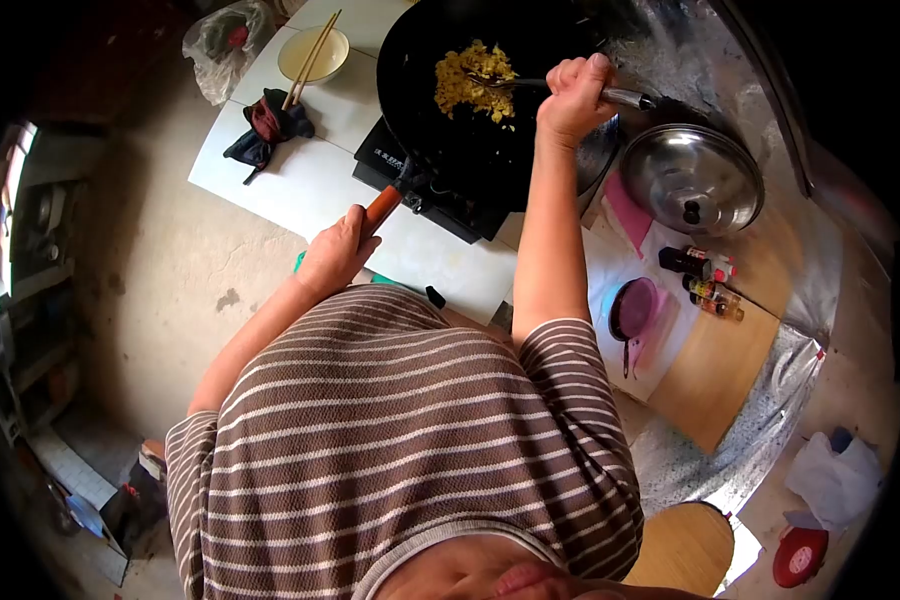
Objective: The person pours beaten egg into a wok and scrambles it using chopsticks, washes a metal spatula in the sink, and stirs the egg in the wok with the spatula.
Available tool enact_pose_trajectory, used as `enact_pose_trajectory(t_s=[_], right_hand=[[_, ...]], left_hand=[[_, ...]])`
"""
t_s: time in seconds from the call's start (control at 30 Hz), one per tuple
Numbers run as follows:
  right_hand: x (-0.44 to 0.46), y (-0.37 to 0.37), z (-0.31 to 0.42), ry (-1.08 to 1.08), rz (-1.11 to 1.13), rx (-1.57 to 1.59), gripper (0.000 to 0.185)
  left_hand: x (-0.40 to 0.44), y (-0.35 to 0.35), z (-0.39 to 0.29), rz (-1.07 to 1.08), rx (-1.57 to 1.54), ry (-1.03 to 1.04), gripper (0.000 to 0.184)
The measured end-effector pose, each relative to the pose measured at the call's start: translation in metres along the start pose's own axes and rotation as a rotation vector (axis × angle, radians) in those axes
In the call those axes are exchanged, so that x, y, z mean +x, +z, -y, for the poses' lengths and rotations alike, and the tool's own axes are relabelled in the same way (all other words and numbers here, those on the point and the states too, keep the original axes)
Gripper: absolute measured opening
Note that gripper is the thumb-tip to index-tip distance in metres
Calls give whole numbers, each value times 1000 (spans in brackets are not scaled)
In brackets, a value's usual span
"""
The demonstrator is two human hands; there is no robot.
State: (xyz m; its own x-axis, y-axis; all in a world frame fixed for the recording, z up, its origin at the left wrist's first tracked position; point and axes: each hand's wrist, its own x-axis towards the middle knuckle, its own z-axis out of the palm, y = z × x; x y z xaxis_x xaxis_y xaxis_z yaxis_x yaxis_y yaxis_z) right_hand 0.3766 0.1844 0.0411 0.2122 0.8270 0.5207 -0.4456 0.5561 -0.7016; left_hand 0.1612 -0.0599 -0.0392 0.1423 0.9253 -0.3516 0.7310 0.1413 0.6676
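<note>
My left hand [338,246] is wrapped round the brown wok handle [381,208]. The black wok [420,130] sits over a black stove [375,165]. Yellow scrambled egg [467,80] in small pieces lies in the wok. My right hand [573,98] is closed round the grip of a metal spatula [625,97], held over the wok's right side. The spatula's shaft runs left, and its head is down among the egg, partly hidden by it.
A bowl [326,66] with chopsticks [313,60] and a dark cloth [267,132] lie left of the wok. To the right are a steel lid [692,180], several bottles [712,297], a small pan [632,310] and a wooden board [725,375].
</note>
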Motion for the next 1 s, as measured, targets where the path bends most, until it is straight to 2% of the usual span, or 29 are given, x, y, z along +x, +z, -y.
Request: enact_pose_trajectory(t_s=[0.17, 0.3, 0.43, 0.6, 0.7, 0.8, 0.83, 0.87, 0.93, 1.0], right_hand=[[-1, 0, 35, 90, 67, -54, 26], [-6, -5, 28, 175, -15, -92, 32], [-10, -1, 51, 114, 33, -106, 35], [-5, -6, 27, 121, 26, -87, 35], [1, -3, 29, 8, 39, -49, 33], [-1, -6, 2, 39, -22, -7, 33], [4, -9, -1, 63, 30, 3, 32], [6, -2, 4, 68, 29, 7, 32], [7, 15, 26, 86, -22, -124, 43], [-1, 16, 31, 105, -10, -152, 43]], left_hand=[[2, -1, 2, -13, -13, 10, 34], [2, 3, 5, -16, -11, 8, 34], [1, 5, 8, -24, -4, 18, 35], [1, 5, 8, -22, -15, 25, 35], [3, 4, 7, -30, -8, 17, 35], [0, 2, 4, -14, -7, 19, 35], [1, 1, 3, -11, -6, 21, 35], [-1, 2, 3, -11, -4, 15, 35], [0, 2, 3, -27, 0, 18, 35], [2, 0, 2, -29, -6, 0, 35]])
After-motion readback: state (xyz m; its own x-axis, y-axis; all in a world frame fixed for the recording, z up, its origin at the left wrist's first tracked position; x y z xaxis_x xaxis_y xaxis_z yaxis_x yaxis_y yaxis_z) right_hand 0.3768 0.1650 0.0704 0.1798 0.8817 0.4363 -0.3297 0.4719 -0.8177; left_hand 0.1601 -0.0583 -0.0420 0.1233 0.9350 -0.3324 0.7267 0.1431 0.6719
